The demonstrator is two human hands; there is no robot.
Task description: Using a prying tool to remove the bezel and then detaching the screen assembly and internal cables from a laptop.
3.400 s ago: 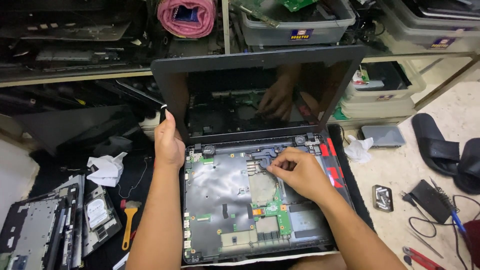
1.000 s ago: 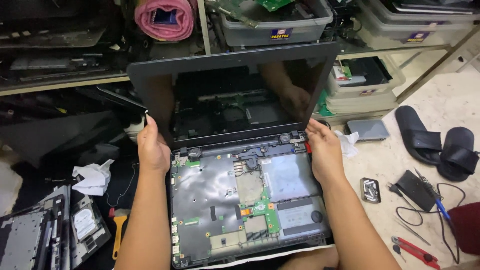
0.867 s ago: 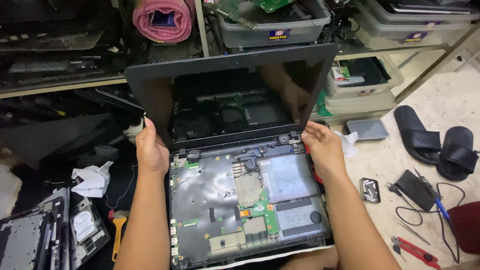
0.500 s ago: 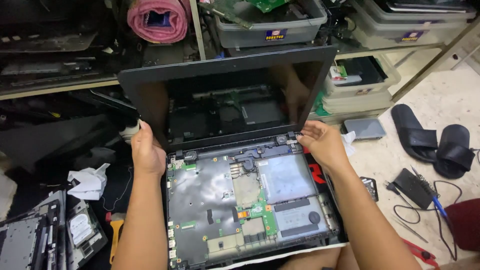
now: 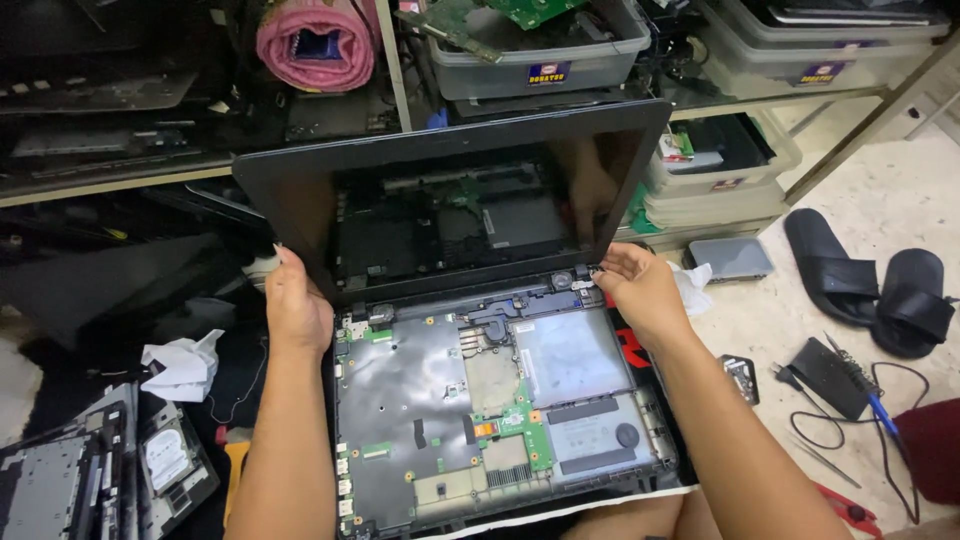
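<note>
Black laptop screen [image 5: 450, 205] stands upright between both hands: left hand [image 5: 297, 305] clasps its lower left corner, right hand [image 5: 640, 285] pinches the hinge, steadying it above the opened base [image 5: 500, 400].

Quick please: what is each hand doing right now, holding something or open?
Left hand: closed on the laptop screen, lower left edge.
Right hand: fingers at the screen's lower right corner; grip cannot be told.

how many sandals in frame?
2. Both black sandals lie side by side on the pale floor at far right: one nearer the shelving, the other just right of it, above the black power adapter.
</note>
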